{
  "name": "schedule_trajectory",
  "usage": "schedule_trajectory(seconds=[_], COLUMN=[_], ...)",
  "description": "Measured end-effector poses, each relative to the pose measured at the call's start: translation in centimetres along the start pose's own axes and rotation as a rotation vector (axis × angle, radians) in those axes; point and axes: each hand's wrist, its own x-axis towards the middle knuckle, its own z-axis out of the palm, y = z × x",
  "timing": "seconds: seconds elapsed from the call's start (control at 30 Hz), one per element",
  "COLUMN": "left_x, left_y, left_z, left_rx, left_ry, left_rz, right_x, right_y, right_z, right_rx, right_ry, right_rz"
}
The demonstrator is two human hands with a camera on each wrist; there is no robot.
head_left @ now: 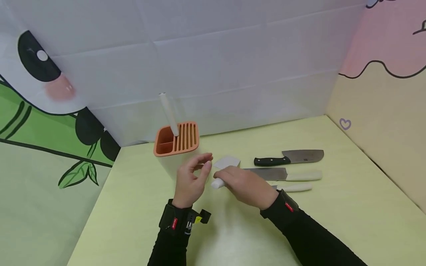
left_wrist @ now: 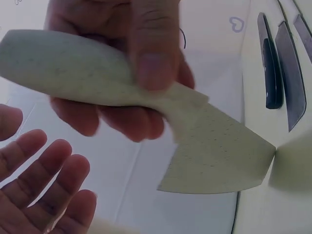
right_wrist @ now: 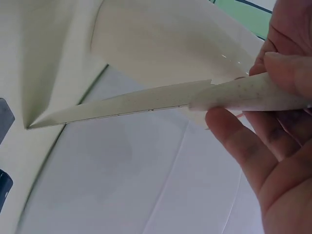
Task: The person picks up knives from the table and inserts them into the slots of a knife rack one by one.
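Observation:
My right hand (head_left: 244,184) grips the white handle (left_wrist: 78,68) of a broad-bladed knife (left_wrist: 219,153), thumb laid along it. The pale blade flares toward its end. One corner of it appears to touch the table where its shadow meets it, in both wrist views. My left hand (head_left: 191,181) is beside the handle's end, fingers relaxed and apart from the knife; its spread fingers (left_wrist: 68,175) show in the left wrist view. Just behind the left hand stands a white knife holder with an orange slotted top (head_left: 185,149). A white handle (head_left: 169,114) sticks up out of it, leaning left.
Right of my hands lie a black-handled knife (head_left: 304,156), a white-handled knife (head_left: 303,176) and a smaller white-handled knife (head_left: 296,187), partly hidden by my right hand. The pale yellow table (head_left: 126,207) ends against a printed cloth wall (head_left: 233,74).

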Motion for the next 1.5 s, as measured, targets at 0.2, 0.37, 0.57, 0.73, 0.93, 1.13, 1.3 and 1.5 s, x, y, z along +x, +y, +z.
schedule_trajectory(seconds=[0.2,0.37,0.57,0.73,0.93,1.13,1.3,1.5], left_x=[0.2,0.4,0.4,0.1,-0.3,-0.6,-0.7,-0.9], left_y=[0.1,0.4,0.4,0.5,0.5,0.2,0.1,-0.1], left_z=[0.7,1.1,1.8,2.6,3.2,3.7,4.1,4.3], left_rx=[0.052,0.067,0.092,0.144,0.196,0.256,0.276,0.261], left_ry=[-0.037,-0.048,-0.054,-0.081,-0.109,-0.139,-0.175,-0.231], left_rz=[0.026,0.049,0.070,0.081,0.066,0.083,0.091,0.048], right_x=[0.1,0.2,0.2,0.2,0.0,0.8,1.7,2.0], right_y=[0.5,0.7,0.7,0.7,1.4,0.6,-0.7,-1.1], right_z=[-0.7,-1.2,-1.8,-1.9,-2.0,-3.5,-5.2,-5.5], right_rx=[0.131,0.186,0.242,0.317,0.382,0.502,0.608,0.660], right_ry=[0.109,0.175,0.232,0.298,0.412,0.522,0.529,0.489], right_rz=[0.032,0.052,0.134,0.209,0.332,0.538,0.659,0.719])
